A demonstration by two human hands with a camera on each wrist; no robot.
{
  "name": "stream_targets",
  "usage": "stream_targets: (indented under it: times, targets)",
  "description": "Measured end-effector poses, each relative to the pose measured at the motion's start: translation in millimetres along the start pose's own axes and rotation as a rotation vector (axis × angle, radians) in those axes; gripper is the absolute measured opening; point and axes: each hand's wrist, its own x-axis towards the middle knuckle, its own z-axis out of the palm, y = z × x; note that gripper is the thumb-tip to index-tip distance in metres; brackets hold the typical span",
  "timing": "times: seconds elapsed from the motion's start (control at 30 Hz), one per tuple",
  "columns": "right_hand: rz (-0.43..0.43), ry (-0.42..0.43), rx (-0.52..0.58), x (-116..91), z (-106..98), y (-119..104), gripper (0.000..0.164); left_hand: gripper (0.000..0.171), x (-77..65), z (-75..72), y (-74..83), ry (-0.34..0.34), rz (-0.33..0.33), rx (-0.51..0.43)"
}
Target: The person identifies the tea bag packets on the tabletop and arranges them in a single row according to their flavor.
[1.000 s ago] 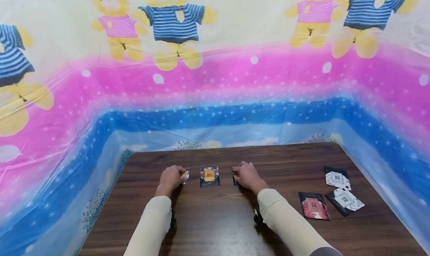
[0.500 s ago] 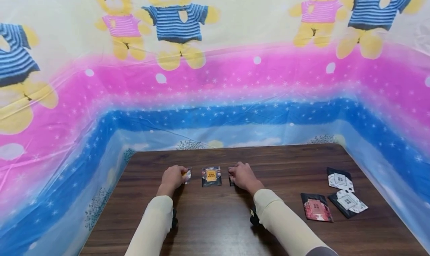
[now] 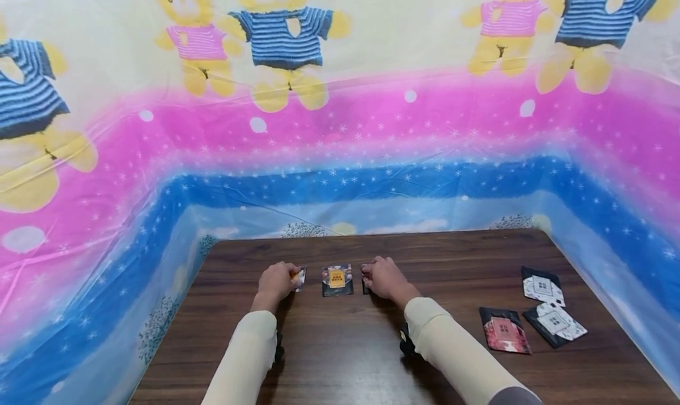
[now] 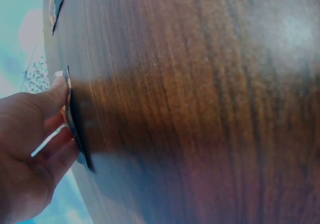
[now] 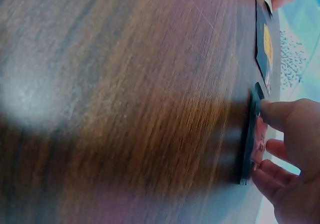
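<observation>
Red-and-black packet [image 3: 504, 332] is lying nearest, toward the table's [image 3: 340, 352] right edge; nearer white packet [image 3: 555, 324] is sitting beside it, touching farther white packet [image 3: 542, 286]. Near the far edge, I'm seeing right hand [image 3: 386, 277] gripping red-label packet [image 5: 259, 138] and left hand [image 3: 277, 280] gripping orange-and-white packet [image 3: 301, 279], fingers and thumbs bent, partly spread; yellow-label packet [image 3: 337, 280] is lying between the hands.

Middle packet [image 3: 337, 280]: black, orange label. Left of it: white-and-orange packet [image 3: 301, 279]. Right of it: black-and-red packet [image 5: 259, 139]; further right, red-fronted black packet [image 3: 503, 331], two black-and-white packets [image 3: 542, 286]. Behind it: pink-and-blue banded backdrop [image 3: 340, 186], yellow bears [image 3: 284, 39]. Beneath: brown woodgrain table [image 3: 340, 358].
</observation>
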Motion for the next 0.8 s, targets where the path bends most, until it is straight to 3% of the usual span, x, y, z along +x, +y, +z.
stream_targets:
  times: [0.2,0.53,0.8]
  targets:
    - [-0.011,0.019,0.044,-7.1,-4.5,6.4,0.039,0.035,-0.3,-0.9,0.2,0.001,-0.001,-0.002]
    - [-0.033,0.101,0.09,-22.5,-30.3,23.7,0.04,0.039,2.2,-8.0,1.3,0.001,0.006,-0.017]
    - [0.002,0.07,0.076,-51.2,-40.7,41.8,0.044,0.038,0.3,-4.4,-0.6,-0.014,0.006,-0.015]
